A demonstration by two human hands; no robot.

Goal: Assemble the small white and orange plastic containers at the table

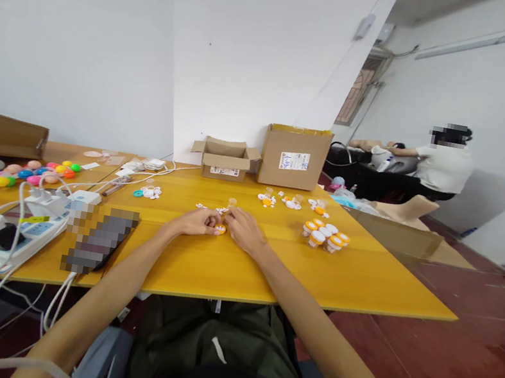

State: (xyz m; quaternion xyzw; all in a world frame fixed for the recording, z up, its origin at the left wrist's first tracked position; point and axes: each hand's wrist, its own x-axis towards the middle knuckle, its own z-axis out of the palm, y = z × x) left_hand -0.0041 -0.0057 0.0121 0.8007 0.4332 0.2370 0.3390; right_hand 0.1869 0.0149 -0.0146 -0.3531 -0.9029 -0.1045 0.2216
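Note:
My left hand [198,222] is closed, thumb and fingers pinching a small round orange lid [220,229] with a pale centre just above the table. Close beside it, my right hand [244,229] has curled fingers pointing down at the tabletop; what they hold, if anything, is hidden. Small white plastic pieces [201,206] lie just beyond my fingers. A clear little cup [232,202] stands behind my right hand. To the right, a cluster of clear cups with orange and white lids [325,236] sits together on the table.
Farther back are piles of white parts with orange lids [267,203]; another pile [151,192] lies left. Cardboard boxes [294,160] stand against the wall. A phone [101,240], power strip [37,229], cables and colourful balls [25,172] occupy the left. A person [444,167] sits far right.

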